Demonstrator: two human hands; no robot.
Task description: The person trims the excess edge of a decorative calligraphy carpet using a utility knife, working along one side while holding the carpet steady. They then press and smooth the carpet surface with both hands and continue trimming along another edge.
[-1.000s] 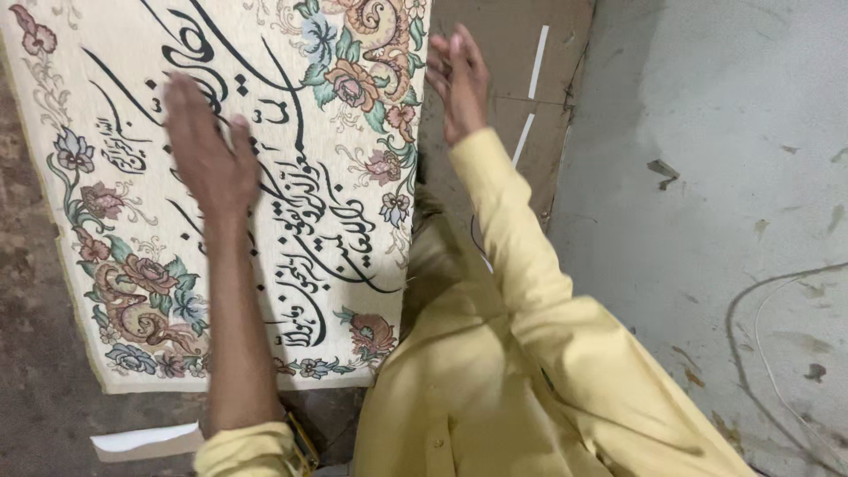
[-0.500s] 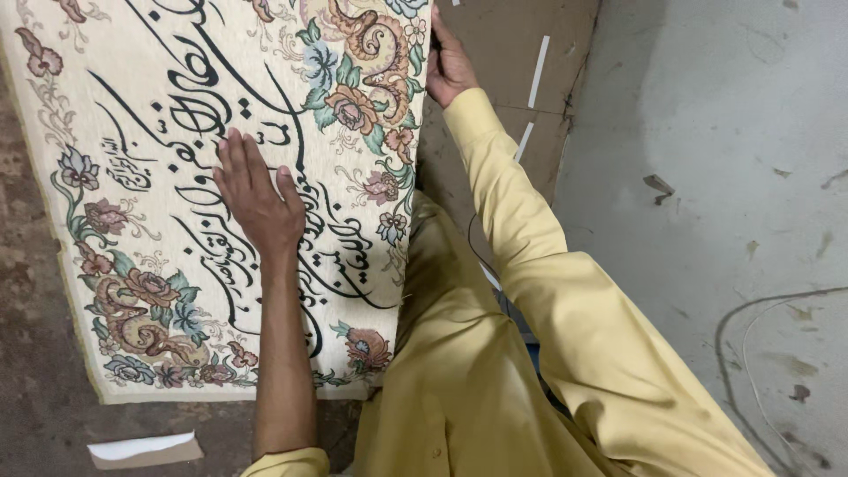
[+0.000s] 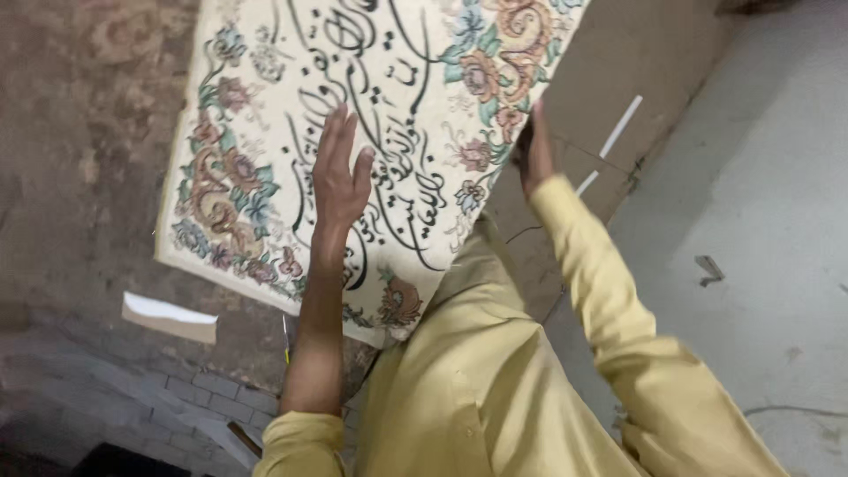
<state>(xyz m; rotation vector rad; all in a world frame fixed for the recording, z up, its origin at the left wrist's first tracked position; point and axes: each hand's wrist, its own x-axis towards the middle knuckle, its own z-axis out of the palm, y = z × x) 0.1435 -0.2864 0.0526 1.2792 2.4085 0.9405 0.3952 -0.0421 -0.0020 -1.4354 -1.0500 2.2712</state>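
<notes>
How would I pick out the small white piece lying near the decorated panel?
Start at the big cream panel with black calligraphy and a floral border, where the left hand lies flat. Look just below its lower left corner, onto the dark brick ground. There lies a small flat white slab, plain and unpatterned, unlike the ornate panel beside it.

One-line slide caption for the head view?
Left hand flat on cream floral calligraphy panel; right hand grips its right edge.
</notes>
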